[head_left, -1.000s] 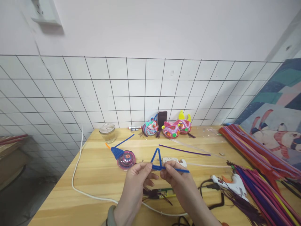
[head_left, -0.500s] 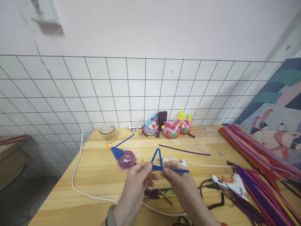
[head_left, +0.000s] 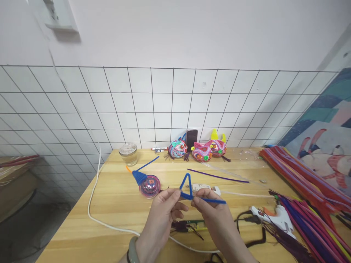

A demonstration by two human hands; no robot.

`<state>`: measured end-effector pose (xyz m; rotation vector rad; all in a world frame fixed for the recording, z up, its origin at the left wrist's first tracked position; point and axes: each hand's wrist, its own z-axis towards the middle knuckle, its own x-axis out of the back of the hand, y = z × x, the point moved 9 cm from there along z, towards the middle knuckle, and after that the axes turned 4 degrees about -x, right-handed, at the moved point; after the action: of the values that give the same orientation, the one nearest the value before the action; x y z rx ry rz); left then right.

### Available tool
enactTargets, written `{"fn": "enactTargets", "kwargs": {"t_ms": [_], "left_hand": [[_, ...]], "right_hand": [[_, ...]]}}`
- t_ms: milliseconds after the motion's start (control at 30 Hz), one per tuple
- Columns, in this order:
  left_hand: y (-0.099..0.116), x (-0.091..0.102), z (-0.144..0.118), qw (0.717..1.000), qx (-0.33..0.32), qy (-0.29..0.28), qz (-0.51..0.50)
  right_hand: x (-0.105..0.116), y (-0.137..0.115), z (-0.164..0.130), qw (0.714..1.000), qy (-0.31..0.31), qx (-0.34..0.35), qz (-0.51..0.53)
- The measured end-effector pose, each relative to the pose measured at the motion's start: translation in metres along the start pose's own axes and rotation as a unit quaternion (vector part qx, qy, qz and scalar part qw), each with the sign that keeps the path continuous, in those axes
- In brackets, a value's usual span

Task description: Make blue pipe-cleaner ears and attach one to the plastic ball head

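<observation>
A blue pipe cleaner (head_left: pixel 189 184) is bent into a narrow triangle, its straight tail pointing right. My left hand (head_left: pixel 168 208) pinches the triangle's lower left corner between thumb and fingers. At the lower right corner, where the tail starts, my right hand (head_left: pixel 210 208) is closed on the same pipe cleaner. Both hands are above the table, with a white bottle (head_left: pixel 203 188) lying behind them. To the left lies a round, purple-pink shiny piece (head_left: pixel 150 185), and a blue wrapped triangle (head_left: pixel 139 177) with an orange tip overlaps its edge.
A white glue gun (head_left: pixel 275 217) and bundles of pipe cleaners (head_left: pixel 304 223) occupy the right side. Decorated fish-like figures (head_left: pixel 202 151) and a phone (head_left: pixel 191 139) stand by the tiled wall. A lidded glass jar (head_left: pixel 128 154) is back left. A white cable (head_left: pixel 109 228) crosses the front.
The view has shifted slightly, so everything appears a little further right. Both hands keep their hold on the blue pipe cleaner, whose triangle looks almost the same.
</observation>
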<state>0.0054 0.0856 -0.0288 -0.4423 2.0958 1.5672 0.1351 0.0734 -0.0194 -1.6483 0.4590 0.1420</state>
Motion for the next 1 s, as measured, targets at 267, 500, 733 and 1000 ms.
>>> {"fn": "enactTargets", "kwargs": {"t_ms": [267,500,733,1000], "left_hand": [[0.0021,-0.001,-0.0003,1.0,-0.004,-0.003,-0.007],[0.0,-0.0021,-0.0003,1.0,0.0,-0.005,0.015],[-0.0017,-0.0029,-0.0009,1.0,0.002,-0.01,0.005],[0.0042,0.0017,0.0005,0.997,-0.039,0.02,0.063]], "right_hand": [[0.006,0.0068,0.0034,1.0,0.026,-0.009,0.004],[0.0046,0.0093,0.0046,1.0,0.015,-0.009,0.005],[0.0005,0.0078,0.0031,1.0,-0.001,-0.006,0.003],[0.0055,0.0067,0.0051,1.0,0.02,-0.002,-0.003]]}}
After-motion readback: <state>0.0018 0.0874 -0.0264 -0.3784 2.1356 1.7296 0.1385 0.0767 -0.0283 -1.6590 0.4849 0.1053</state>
